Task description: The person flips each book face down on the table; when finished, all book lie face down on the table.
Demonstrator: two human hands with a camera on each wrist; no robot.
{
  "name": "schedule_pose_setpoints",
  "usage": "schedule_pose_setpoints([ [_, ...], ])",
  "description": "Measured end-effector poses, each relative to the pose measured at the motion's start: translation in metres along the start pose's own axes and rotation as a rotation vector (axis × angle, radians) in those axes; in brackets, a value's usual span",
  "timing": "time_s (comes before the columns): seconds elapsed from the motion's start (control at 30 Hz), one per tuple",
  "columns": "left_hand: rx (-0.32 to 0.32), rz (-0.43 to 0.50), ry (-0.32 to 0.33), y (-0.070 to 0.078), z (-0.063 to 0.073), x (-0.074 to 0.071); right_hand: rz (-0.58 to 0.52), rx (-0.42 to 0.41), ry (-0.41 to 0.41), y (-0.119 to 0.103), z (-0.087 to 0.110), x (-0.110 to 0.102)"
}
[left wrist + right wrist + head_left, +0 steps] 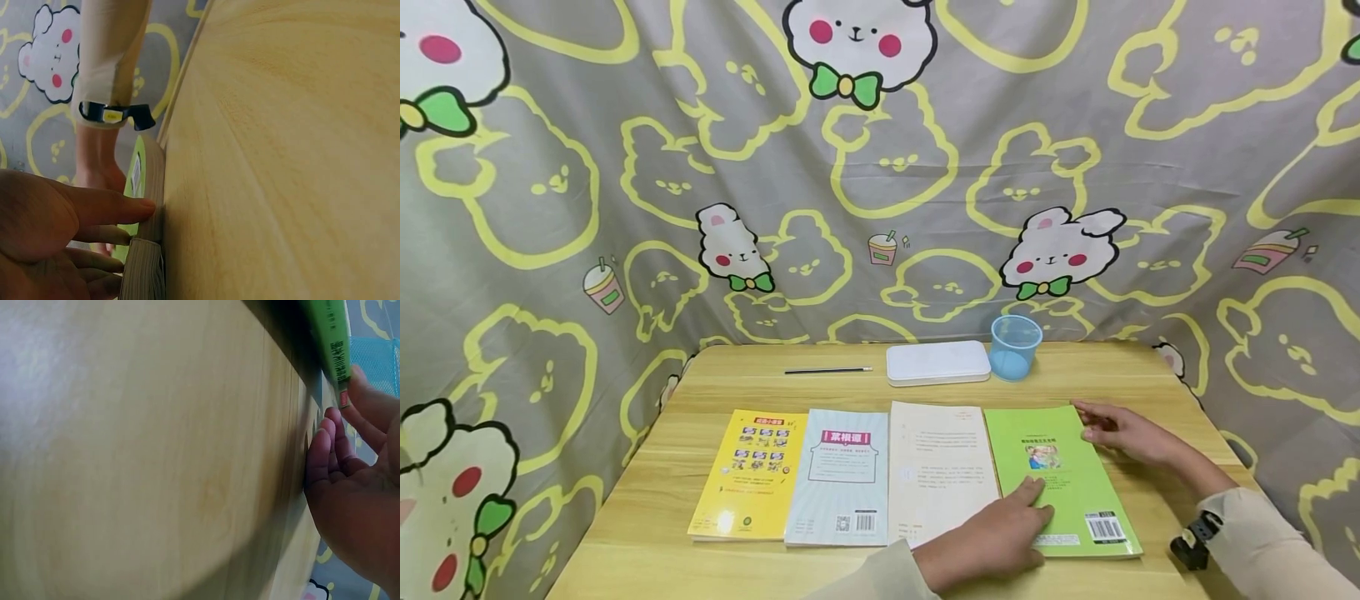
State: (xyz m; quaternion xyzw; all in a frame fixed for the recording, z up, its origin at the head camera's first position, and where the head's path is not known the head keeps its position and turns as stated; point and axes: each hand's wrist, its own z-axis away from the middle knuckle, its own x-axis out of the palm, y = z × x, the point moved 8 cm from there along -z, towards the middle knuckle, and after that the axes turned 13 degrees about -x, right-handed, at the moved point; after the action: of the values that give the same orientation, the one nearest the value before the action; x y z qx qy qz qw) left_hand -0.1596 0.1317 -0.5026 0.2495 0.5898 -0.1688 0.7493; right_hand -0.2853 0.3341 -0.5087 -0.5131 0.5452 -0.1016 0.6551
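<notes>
A green book (1045, 508) lies back cover up at the right end of a row of books. My left hand (996, 533) rests over its lower left part, fingers extended across the cover. In the left wrist view, the left thumb (119, 206) lies along the book's front page edge. My right hand (1123, 433) is at the book's far right corner, fingertips touching it. The right wrist view shows the right thumb (369, 394) against the end of the green spine (334, 344), the other fingers loosely bent below. A cream book (943, 475) adjoins on the left, partly under the left forearm.
A pale blue book (838, 492) and a yellow book (752, 479) continue the row leftward. Behind lie a black pencil (827, 370), a white case (937, 363) and a blue mesh cup (1015, 348). A patterned curtain (880, 167) surrounds the wooden table (625, 542).
</notes>
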Motion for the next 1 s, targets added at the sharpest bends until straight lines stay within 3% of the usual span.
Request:
schedule_pose_setpoints([
  [0.33,-0.015,0.007,-0.018,-0.0021,-0.0006,0.0024,0.018,-0.041,-0.011,0.0032,-0.0056,0.0025],
  [1.0,0.023,-0.005,-0.007,-0.0073,0.0056,0.0000,0.017,0.015,0.022,0.0041,-0.0071,0.0043],
])
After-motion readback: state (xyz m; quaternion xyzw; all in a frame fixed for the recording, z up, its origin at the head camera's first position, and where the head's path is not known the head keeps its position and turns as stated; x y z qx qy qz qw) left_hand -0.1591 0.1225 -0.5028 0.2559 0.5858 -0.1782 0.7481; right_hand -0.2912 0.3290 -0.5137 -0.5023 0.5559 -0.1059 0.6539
